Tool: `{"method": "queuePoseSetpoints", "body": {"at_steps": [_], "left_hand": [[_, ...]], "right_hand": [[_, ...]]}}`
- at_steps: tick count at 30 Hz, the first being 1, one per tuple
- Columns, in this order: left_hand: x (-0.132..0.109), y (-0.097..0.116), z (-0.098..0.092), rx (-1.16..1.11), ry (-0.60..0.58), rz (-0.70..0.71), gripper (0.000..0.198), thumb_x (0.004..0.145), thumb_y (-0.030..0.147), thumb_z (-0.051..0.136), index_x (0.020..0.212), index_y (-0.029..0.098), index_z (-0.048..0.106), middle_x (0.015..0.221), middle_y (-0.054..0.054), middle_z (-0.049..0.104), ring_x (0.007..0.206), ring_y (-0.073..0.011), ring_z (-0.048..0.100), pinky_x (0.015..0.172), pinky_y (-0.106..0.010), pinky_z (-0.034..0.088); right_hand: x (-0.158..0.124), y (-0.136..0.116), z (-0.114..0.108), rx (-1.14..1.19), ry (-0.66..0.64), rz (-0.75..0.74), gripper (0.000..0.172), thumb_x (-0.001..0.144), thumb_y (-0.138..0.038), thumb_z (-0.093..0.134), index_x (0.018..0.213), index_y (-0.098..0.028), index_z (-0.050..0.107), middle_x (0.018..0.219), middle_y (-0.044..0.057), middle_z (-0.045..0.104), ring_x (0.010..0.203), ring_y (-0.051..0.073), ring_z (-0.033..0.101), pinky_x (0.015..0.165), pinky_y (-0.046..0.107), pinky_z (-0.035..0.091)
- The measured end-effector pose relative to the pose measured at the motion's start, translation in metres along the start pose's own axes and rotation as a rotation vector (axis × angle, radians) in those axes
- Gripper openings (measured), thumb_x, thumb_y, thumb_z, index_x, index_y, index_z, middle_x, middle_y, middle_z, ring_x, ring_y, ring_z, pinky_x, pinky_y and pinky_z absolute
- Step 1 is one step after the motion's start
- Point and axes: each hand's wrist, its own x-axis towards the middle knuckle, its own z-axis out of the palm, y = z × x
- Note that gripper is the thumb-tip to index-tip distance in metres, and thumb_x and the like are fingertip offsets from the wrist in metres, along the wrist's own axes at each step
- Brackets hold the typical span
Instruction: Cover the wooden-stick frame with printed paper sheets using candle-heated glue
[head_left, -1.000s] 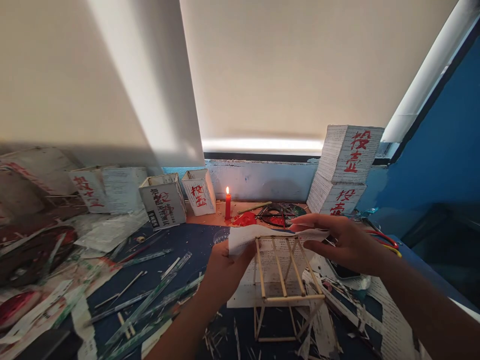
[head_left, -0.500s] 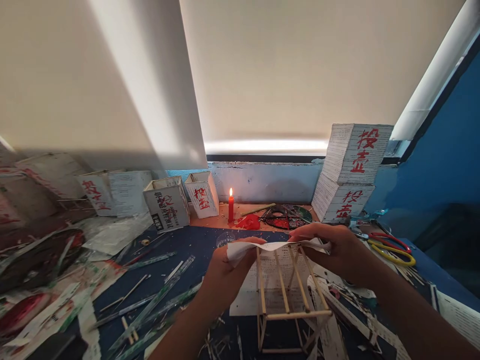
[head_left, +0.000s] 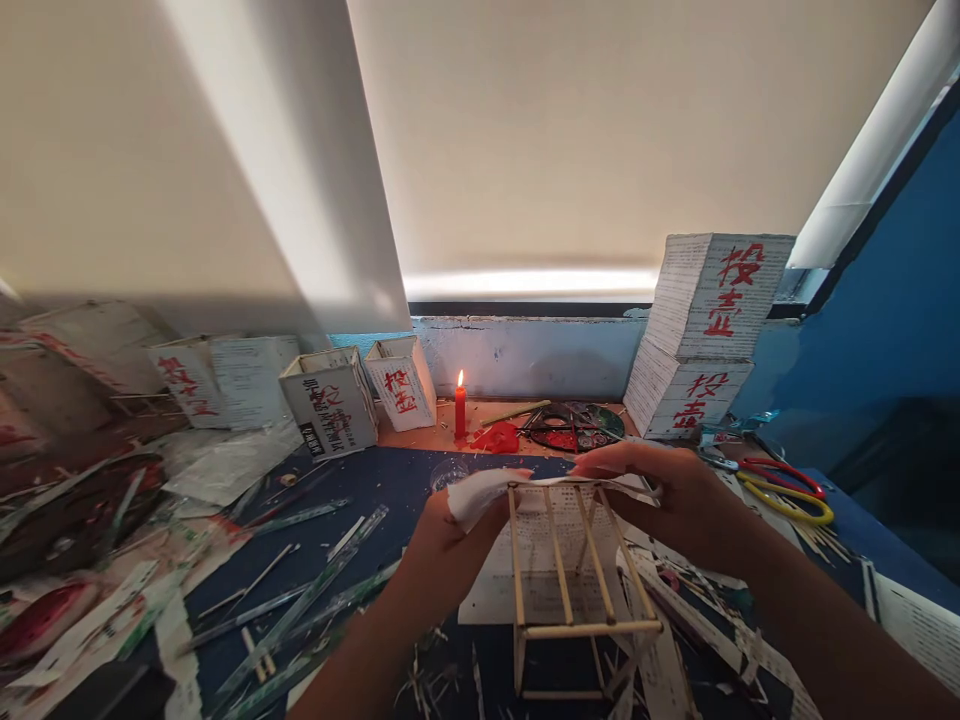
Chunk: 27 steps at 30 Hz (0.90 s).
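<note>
Forearms cut off at the bottom edge. Left hand [head_left: 442, 545] fingertips hidden behind the printed paper sheet [head_left: 540, 490]. Lower rungs of the stick frame [head_left: 574, 590] lost among scraps at bottom centre. Clutter at far left of the worktop [head_left: 390, 480] blurred, unreadable. Print on paper boxes [head_left: 709, 335] too small.
</note>
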Motion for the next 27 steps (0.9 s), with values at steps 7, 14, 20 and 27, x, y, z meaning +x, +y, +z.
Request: {"method": "queuePoseSetpoints", "body": {"at_steps": [7, 14, 20, 27], "left_hand": [[-0.0005, 0.0015, -0.0001, 0.019, -0.013, 0.003, 0.025, 0.097, 0.039, 0.059, 0.113, 0.026, 0.073, 0.096, -0.001, 0.075, 0.094, -0.0203, 0.066, 0.08, -0.025, 0.049], [0.0003, -0.0008, -0.0001, 0.019, 0.006, -0.017, 0.029, 0.096, 0.042, 0.06, 0.115, 0.024, 0.072, 0.097, -0.003, 0.077, 0.094, -0.0226, 0.067, 0.082, -0.028, 0.051], [0.0002, -0.0006, 0.0003, 0.02, -0.026, 0.007, 0.029, 0.097, 0.04, 0.059, 0.119, 0.024, 0.07, 0.106, -0.006, 0.075, 0.101, -0.0237, 0.067, 0.085, -0.029, 0.05], [0.0, 0.0006, 0.0, 0.048, -0.014, 0.007, 0.032, 0.096, 0.042, 0.058, 0.12, 0.024, 0.07, 0.1, -0.006, 0.075, 0.092, -0.0229, 0.066, 0.078, -0.028, 0.05]], "right_hand": [[0.0003, -0.0053, 0.0, 0.023, -0.007, -0.001, 0.023, 0.096, -0.025, 0.06, 0.117, -0.026, 0.07, 0.117, 0.005, 0.075, 0.109, 0.02, 0.07, 0.095, 0.028, 0.054], [-0.0007, 0.0012, 0.0015, 0.042, -0.012, 0.008, 0.024, 0.095, -0.031, 0.062, 0.117, -0.026, 0.071, 0.115, 0.007, 0.076, 0.107, 0.022, 0.072, 0.092, 0.03, 0.057], [-0.0009, -0.0006, 0.0011, 0.038, 0.01, -0.01, 0.025, 0.095, -0.027, 0.062, 0.119, -0.028, 0.07, 0.118, 0.005, 0.075, 0.11, 0.021, 0.07, 0.096, 0.031, 0.054], [-0.001, 0.0004, 0.0019, 0.069, 0.011, 0.0, 0.024, 0.095, -0.027, 0.063, 0.118, -0.027, 0.07, 0.116, 0.005, 0.076, 0.107, 0.021, 0.071, 0.094, 0.03, 0.056]]}}
